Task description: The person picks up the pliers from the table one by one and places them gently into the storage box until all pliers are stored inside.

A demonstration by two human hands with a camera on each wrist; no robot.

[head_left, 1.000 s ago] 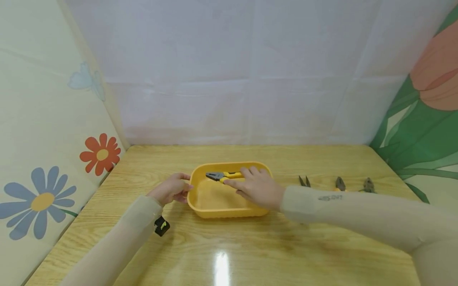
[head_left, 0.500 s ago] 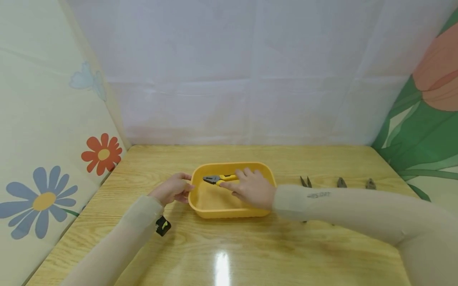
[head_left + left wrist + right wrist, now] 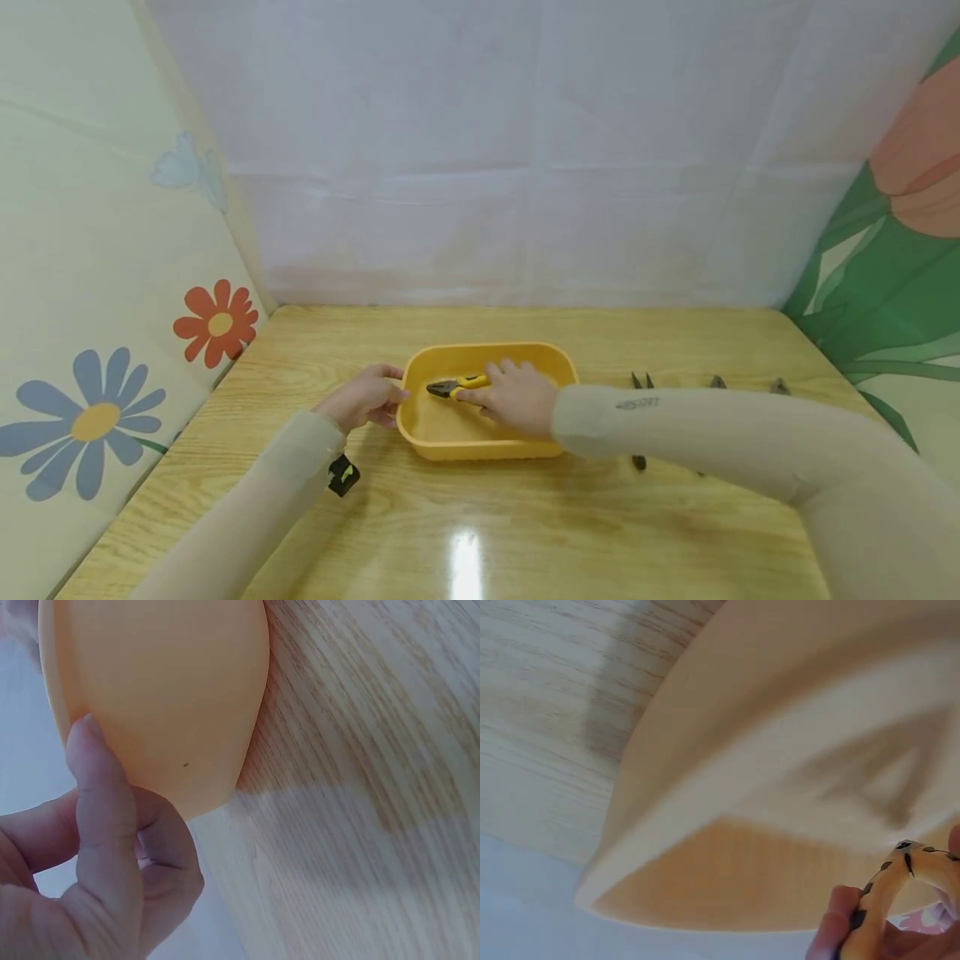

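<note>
A yellow oval basin (image 3: 450, 451) stands on the wooden table. My left hand (image 3: 365, 397) pinches its left rim, thumb on the inner side; the left wrist view shows this hand (image 3: 112, 855) at the basin's wall (image 3: 165, 690). Inside the basin, my right hand (image 3: 519, 398) holds pliers (image 3: 444, 388) by their yellow-and-black handles, with the dark jaws toward the left. In the right wrist view the pliers' handles (image 3: 877, 900) lie between the fingers of my right hand (image 3: 911, 941). Whether the pliers touch the basin's floor, I cannot tell.
Right of the basin lie several tools on the table (image 3: 465, 508): one with two pointed tips (image 3: 642, 381) and two dark-headed ones (image 3: 717, 382), (image 3: 780, 387), all partly behind my right sleeve. A white cloth stands behind, patterned panels at both sides.
My right hand has moved left and lower into the basin with the pliers, and the sleeve covers more of the tools at the right. The left hand keeps its hold on the rim.
</note>
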